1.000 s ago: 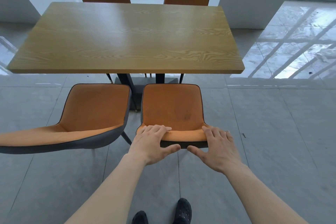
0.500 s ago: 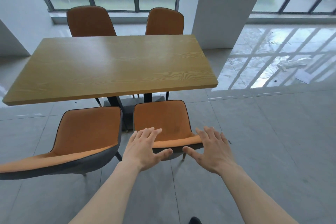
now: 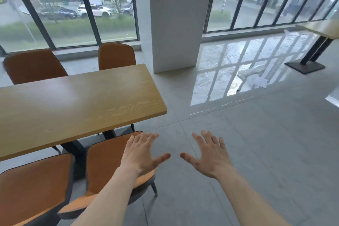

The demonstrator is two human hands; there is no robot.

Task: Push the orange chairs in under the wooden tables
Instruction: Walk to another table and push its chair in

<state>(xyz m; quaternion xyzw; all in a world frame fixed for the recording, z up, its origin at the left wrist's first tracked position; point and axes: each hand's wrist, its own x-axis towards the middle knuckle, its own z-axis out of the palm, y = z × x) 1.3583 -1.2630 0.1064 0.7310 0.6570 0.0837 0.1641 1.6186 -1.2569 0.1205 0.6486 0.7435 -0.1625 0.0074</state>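
A wooden table (image 3: 77,101) fills the left of the head view. Two orange chairs stand at its near side: one (image 3: 108,158) with its seat partly under the edge, another (image 3: 34,185) at the lower left. Two more orange chairs (image 3: 33,66) (image 3: 116,56) are tucked in at the far side. My left hand (image 3: 143,154) hovers open above the near right chair's back, fingers spread, holding nothing. My right hand (image 3: 209,156) is open over bare floor to the right of that chair.
A white pillar (image 3: 174,24) rises just beyond the table's right end. A second wooden table (image 3: 322,27) on a black base stands at the far right. Large windows line the back wall. Glossy grey floor tiles stretch to the right.
Both hands have let go of the near right chair's back and lifted off with fingers spread. The view has swung up and to the right, so the table now sits at the left.
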